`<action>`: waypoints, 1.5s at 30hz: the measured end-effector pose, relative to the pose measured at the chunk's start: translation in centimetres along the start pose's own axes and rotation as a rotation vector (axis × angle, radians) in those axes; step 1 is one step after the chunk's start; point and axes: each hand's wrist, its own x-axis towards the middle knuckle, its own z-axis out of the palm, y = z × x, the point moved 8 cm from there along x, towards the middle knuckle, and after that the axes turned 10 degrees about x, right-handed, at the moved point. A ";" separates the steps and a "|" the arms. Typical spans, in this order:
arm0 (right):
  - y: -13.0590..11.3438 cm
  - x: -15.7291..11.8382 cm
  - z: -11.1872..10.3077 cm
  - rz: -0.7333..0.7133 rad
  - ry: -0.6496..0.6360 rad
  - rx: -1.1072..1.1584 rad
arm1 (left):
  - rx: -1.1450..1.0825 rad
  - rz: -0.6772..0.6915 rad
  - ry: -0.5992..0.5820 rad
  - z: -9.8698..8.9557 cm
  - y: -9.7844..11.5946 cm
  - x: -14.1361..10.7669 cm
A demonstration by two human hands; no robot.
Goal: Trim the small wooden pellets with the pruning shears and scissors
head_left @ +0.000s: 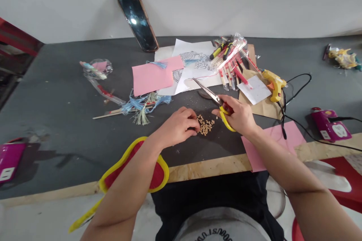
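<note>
Already, on the big gray desk [59, 101], some work looks done and some looks left, since lots of thin sticks [230, 70] sit at the back in clear wraps [240, 40] and seem not used. Closer in, the right hand [239, 115] holds the yellow-handled scissors [217, 100], and the left hand [181, 124] curls at the edge of a small pile of tan bits [206, 126], but I can't tell if it pinches any. That pile seems to be the done part, with one tiny bit [217, 118] lying just apart from it, near the right hand.
</note>
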 end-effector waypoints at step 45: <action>-2.1 -0.7 1.5 -0.087 -0.093 -0.061 | -1.628 -0.202 0.633 -1.9 -3.5 -0.3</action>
